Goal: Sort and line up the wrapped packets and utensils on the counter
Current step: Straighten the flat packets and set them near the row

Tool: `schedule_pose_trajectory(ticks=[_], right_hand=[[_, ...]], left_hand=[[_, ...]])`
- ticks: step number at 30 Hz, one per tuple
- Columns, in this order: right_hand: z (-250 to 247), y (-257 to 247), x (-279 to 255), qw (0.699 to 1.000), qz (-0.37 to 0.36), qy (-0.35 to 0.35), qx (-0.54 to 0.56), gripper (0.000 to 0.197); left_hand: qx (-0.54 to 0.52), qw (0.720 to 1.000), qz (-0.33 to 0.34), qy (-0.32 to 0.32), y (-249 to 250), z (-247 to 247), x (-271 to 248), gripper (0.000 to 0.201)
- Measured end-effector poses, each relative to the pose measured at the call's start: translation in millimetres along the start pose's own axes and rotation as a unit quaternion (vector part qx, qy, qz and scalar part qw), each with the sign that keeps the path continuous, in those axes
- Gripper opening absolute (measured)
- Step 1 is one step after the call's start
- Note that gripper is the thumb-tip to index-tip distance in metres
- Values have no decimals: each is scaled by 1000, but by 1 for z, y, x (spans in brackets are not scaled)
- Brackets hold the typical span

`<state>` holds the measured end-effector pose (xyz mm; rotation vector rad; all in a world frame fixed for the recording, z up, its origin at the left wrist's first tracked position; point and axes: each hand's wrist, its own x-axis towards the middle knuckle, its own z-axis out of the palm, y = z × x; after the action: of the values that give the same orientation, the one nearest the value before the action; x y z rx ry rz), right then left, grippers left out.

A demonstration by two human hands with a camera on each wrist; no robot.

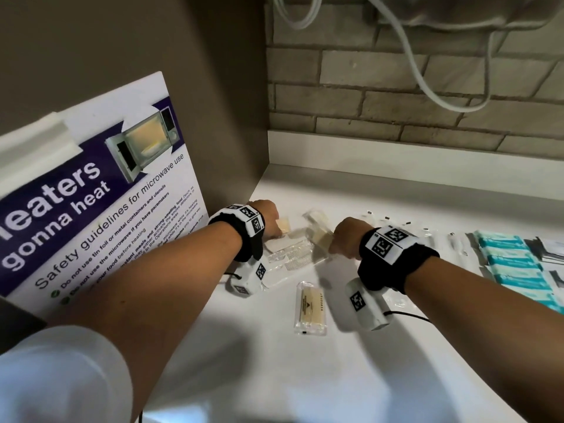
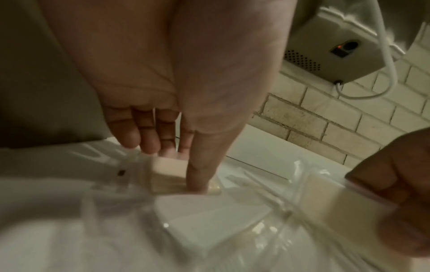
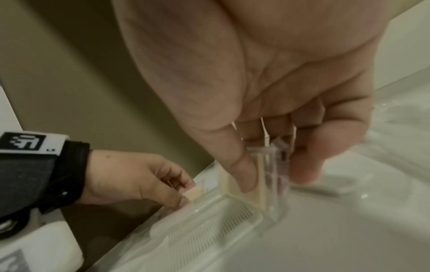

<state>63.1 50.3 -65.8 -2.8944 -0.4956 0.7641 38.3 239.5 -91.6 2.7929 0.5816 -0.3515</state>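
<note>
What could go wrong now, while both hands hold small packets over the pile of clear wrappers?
The right hand pinches its packet only at the edge, so it may slip. The left hand holds another packet over the wrapped comb, and could push it out of line.

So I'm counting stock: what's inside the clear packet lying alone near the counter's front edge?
Inside the clear packet lies a bundle of pale wooden sticks, likely toothpicks, under a small printed label. How many cannot be told, and anything beneath the bundle is hidden.
</note>
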Motion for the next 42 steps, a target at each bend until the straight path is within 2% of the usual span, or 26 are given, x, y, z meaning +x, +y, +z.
schedule_pose_trajectory(ticks=[4, 7, 10, 12, 17, 20, 23, 27, 28, 31, 34, 36, 39, 41, 42], right_hand=[[-2, -10, -3, 998, -59, 9, -32, 32], [-2, -19, -6, 995, -94, 20, -18, 32], [-3, -24, -10, 993, -119, 18, 4, 33], [-4, -24, -14, 990, -137, 16, 14, 36], [-2, -21, -20, 989, -140, 40, 42, 29], [-1, -20, -25, 985, -144, 62, 73, 27], [-3, -16, -23, 979, -134, 94, 117, 29], [-8, -8, -26, 979, -130, 99, 125, 18], [-1, -6, -41, 977, -143, 97, 123, 15], [-4, -5, -43, 977, -155, 73, 124, 11], [-5, -7, -44, 974, -173, 65, 131, 10], [-7, -8, -42, 968, -177, 86, 153, 8], [-8, -6, -39, 962, -151, 119, 195, 14], [-5, -5, -35, 965, -122, 137, 188, 30], [-3, -3, -34, 967, -109, 154, 169, 41]], left_hand=[[-75, 996, 30, 33, 2, 0, -3, 35], [-144, 986, 60, 62, 10, -8, -12, 27], [-232, 962, 97, 103, 13, -13, -14, 29], [-284, 948, 108, 93, 16, -16, -19, 32], [-440, 894, 66, 59, 19, -12, -30, 48], [-454, 887, 72, 34, 18, -6, -35, 49], [-442, 893, 79, 33, 17, -5, -36, 36], [-445, 894, 41, 19, 17, -9, -42, 72], [-440, 897, 48, 26, 14, -6, -62, 75], [-399, 914, 54, 44, 18, -12, -64, 76], [-339, 938, 66, 17, 21, -14, -72, 78], [-325, 943, 65, -29, 23, -15, -78, 74], [-391, 916, 60, -71, 25, -14, -85, 40], [-413, 906, 74, -57, 23, -12, -81, 23], [-402, 911, 84, -38, 21, -11, -77, 26]])
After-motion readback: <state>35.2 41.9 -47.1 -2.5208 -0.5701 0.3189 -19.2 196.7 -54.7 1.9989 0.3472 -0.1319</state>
